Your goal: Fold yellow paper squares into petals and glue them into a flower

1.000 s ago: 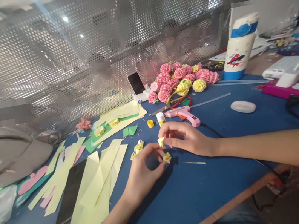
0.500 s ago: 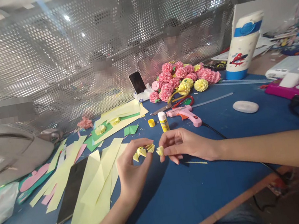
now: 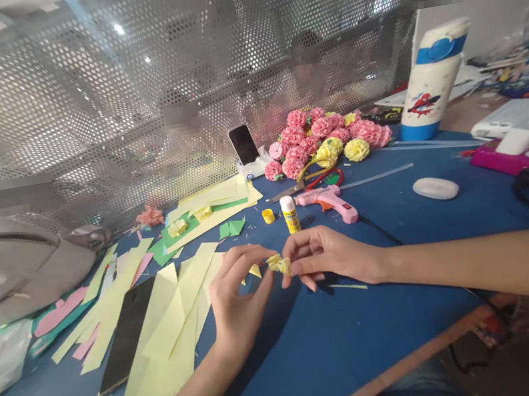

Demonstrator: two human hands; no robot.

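Note:
My left hand [image 3: 239, 290] is closed in a pinch on a small folded yellow paper piece [image 3: 273, 262], with more yellow paper showing behind the fingers. My right hand [image 3: 322, 256] pinches another small yellow paper piece [image 3: 285, 266] between thumb and forefinger. The two pieces meet, or nearly so, above the blue table; whether they touch I cannot tell. Just beyond my hands an uncapped glue stick [image 3: 290, 215] stands upright, its yellow cap [image 3: 268, 215] to the left. A pink glue gun [image 3: 328, 199] lies to the right of it.
Yellow paper strips [image 3: 180, 334] and a dark phone [image 3: 128, 336] lie at left. Scissors [image 3: 293, 189], pink and yellow paper flowers [image 3: 315, 139] and a propped phone [image 3: 243, 145] are farther back. At right are a bottle [image 3: 435, 81], a white mouse [image 3: 435, 188] and a magenta power strip [image 3: 522, 159].
My left hand has moved slightly right, bringing its yellow paper up against or close to the piece in my right hand. My right hand has hardly moved.

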